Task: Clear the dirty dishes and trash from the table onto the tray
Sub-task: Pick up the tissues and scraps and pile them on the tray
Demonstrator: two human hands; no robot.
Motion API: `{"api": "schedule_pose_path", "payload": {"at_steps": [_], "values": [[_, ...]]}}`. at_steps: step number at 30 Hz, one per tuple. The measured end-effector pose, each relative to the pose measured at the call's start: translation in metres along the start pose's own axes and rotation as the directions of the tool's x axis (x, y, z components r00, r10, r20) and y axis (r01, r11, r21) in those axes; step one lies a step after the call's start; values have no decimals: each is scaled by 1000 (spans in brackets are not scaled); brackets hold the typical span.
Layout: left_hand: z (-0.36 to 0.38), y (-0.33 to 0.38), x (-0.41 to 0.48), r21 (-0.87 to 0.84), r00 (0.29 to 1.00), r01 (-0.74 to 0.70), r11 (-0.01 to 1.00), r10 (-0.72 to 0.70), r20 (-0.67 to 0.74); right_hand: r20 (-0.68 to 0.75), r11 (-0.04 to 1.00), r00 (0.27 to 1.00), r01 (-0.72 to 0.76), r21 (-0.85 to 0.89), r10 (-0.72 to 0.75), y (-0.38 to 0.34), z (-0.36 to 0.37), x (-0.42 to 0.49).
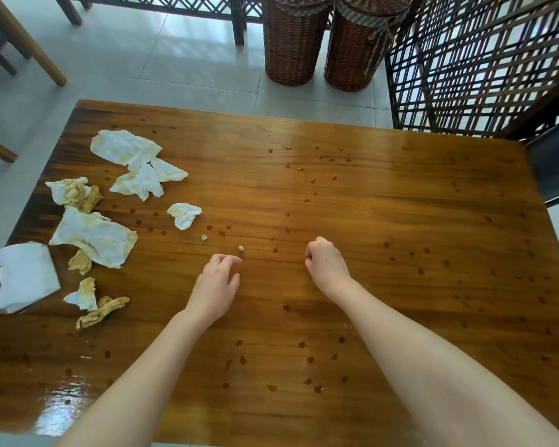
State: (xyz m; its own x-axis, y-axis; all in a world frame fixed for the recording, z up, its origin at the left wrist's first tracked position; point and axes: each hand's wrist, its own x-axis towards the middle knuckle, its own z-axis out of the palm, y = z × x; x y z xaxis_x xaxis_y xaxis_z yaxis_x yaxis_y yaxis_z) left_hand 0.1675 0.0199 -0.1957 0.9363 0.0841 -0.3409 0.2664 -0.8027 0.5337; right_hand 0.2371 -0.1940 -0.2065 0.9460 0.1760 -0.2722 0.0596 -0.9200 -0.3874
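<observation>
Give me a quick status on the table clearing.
Left hand open, fingertips by a small crumb. Right hand fisted, contents hidden. Dirty napkins remain. No tray visible.

My left hand [218, 279] reaches, fingers loose, toward a pale crumb [240, 249] at mid-frame on the table [384, 221]. My right hand [325, 261] is curled into a fist. Stained napkins [94, 235] litter the left side.
</observation>
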Motion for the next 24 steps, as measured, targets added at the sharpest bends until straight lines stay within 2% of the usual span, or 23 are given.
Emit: {"api": "schedule_pose_path", "payload": {"at_steps": [13,18,24], "values": [[9,16,39,198,990,-70,978,92,-107,55,994,996,78,-73,-74,13,1,-29],[12,15,54,236,991,-102,966,119,-57,56,995,996,80,-57,-77,8,1,-29],[16,7,54,196,986,-163,967,167,-4,52,991,990,131,-42,-129,-5,2,-26]]}}
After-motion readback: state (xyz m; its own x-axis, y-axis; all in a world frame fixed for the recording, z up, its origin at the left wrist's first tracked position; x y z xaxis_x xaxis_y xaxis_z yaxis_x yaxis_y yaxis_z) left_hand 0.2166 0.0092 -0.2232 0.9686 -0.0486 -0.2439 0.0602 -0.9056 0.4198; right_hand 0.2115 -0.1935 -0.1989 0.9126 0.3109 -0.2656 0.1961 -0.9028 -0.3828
